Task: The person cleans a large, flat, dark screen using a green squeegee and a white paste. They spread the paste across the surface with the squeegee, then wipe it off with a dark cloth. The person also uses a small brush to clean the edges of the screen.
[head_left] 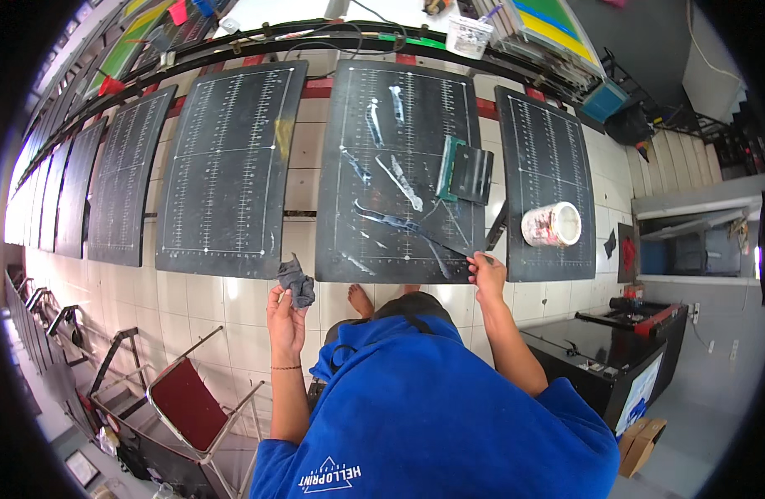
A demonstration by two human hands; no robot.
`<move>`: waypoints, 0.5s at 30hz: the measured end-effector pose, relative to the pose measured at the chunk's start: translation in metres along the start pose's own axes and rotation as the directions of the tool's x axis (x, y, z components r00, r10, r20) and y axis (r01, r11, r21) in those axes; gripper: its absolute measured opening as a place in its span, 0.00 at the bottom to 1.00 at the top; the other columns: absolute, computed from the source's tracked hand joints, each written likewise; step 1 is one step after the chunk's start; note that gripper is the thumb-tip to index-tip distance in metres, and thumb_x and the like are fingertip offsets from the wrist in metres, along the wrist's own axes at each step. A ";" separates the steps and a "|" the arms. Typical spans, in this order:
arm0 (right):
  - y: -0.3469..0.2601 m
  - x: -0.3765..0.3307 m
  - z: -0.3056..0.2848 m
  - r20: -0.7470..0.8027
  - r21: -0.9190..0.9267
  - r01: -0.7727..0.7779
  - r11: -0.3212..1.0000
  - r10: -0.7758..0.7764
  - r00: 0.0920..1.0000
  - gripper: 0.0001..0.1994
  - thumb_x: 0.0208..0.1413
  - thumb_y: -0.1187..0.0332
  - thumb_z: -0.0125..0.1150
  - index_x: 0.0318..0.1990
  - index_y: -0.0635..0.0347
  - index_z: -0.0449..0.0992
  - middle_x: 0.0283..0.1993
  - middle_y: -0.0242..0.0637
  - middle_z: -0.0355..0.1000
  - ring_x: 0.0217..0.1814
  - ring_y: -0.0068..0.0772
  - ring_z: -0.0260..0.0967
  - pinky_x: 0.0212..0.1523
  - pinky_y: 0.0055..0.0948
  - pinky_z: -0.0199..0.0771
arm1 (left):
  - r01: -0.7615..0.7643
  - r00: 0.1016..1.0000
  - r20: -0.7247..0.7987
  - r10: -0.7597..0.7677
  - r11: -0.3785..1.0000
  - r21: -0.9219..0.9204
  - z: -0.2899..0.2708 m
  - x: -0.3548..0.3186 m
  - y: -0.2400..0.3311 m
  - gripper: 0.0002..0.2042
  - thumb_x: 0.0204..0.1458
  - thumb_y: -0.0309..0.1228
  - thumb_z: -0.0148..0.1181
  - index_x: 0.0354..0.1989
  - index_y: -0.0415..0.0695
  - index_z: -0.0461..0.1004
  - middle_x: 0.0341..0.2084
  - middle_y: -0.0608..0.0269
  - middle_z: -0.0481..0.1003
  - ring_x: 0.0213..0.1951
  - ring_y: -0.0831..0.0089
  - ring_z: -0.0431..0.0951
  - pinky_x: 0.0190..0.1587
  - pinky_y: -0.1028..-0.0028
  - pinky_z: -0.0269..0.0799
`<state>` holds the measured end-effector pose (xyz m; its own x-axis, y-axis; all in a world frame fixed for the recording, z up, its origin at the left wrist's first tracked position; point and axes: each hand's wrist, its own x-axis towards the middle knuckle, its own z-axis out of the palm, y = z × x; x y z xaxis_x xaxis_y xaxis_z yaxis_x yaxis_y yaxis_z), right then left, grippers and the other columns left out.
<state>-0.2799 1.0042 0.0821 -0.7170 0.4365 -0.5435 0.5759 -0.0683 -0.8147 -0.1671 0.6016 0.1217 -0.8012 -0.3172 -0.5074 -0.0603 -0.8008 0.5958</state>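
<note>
My left hand [286,314] is closed on a crumpled dark grey rag [297,283], just off the near left corner of a black gridded board [336,241]. At the board's near right corner, my right hand [488,276] pinches a thin dark spatula-like tool [449,241]. Its blade points left and away over the board; where its tip ends among the smears I cannot tell. Several whitish paste streaks [401,183] lie across the board. A squeegee [472,175] with a green edge and black grip rests near the board's right side.
A stained white tub [551,224] stands on the black board [553,166] to the right. More boards [224,166] line up leftward. A white bucket [469,37] sits on the far rail. Behind me at left is a red-seated chair [187,405]; a black cabinet [607,349] stands right.
</note>
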 end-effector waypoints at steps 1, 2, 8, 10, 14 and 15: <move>-0.006 -0.005 -0.008 -0.016 0.033 -0.037 0.999 0.037 0.999 0.12 0.60 0.65 0.62 0.46 0.61 0.74 0.38 0.39 0.79 0.26 0.18 0.69 0.20 0.20 0.68 | 0.006 1.000 0.002 -0.006 1.000 0.009 -0.005 -0.001 -0.002 0.06 0.64 0.22 0.46 0.48 0.43 0.64 0.45 0.54 0.75 0.47 0.65 0.79 0.51 0.65 0.79; -0.013 -0.013 -0.018 0.052 0.091 -0.053 0.994 0.049 0.997 0.12 0.60 0.65 0.61 0.46 0.62 0.75 0.39 0.39 0.79 0.28 0.18 0.70 0.21 0.20 0.69 | 0.013 1.000 0.004 -0.013 1.000 0.019 -0.009 -0.002 -0.004 0.06 0.64 0.22 0.47 0.47 0.43 0.64 0.45 0.55 0.75 0.46 0.65 0.79 0.51 0.66 0.79; -0.040 -0.057 -0.064 0.302 -0.435 0.752 0.495 -0.707 0.640 0.09 0.56 0.71 0.63 0.44 0.62 0.81 0.42 0.42 0.79 0.37 0.33 0.76 0.35 0.29 0.75 | 0.043 0.997 0.055 -0.049 0.993 0.113 -0.001 0.010 -0.012 0.05 0.64 0.24 0.48 0.46 0.44 0.66 0.45 0.58 0.75 0.47 0.68 0.77 0.50 0.67 0.76; -0.036 -0.068 -0.076 0.449 -0.493 0.832 0.255 -0.744 0.495 0.11 0.52 0.76 0.63 0.44 0.58 0.81 0.43 0.43 0.79 0.43 0.42 0.76 0.45 0.34 0.75 | 0.048 0.995 0.080 -0.060 0.988 0.144 0.005 0.014 -0.014 0.05 0.64 0.24 0.48 0.45 0.45 0.66 0.44 0.59 0.75 0.46 0.69 0.77 0.49 0.67 0.76; -0.071 -0.076 -0.111 0.179 -0.489 0.741 0.460 -0.779 0.601 0.08 0.57 0.74 0.62 0.44 0.63 0.81 0.42 0.43 0.79 0.41 0.36 0.77 0.42 0.30 0.75 | 0.043 0.993 0.099 -0.061 0.984 0.174 0.021 0.015 -0.014 0.04 0.63 0.24 0.50 0.44 0.45 0.66 0.41 0.63 0.75 0.42 0.74 0.77 0.45 0.72 0.76; -0.095 -0.077 -0.124 0.097 -0.509 0.700 0.500 -0.775 0.624 0.08 0.59 0.72 0.61 0.44 0.64 0.80 0.41 0.42 0.79 0.39 0.33 0.76 0.41 0.29 0.74 | 0.034 0.993 0.102 -0.053 0.983 0.183 0.023 0.015 -0.013 0.04 0.63 0.25 0.50 0.44 0.45 0.66 0.41 0.63 0.75 0.42 0.74 0.77 0.45 0.72 0.76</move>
<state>-0.2303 1.0885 0.2265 -0.9320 0.2386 0.2727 -0.0139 0.7283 -0.6851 -0.1924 0.6190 0.1210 -0.8535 -0.2209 -0.4720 -0.1951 -0.7044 0.6824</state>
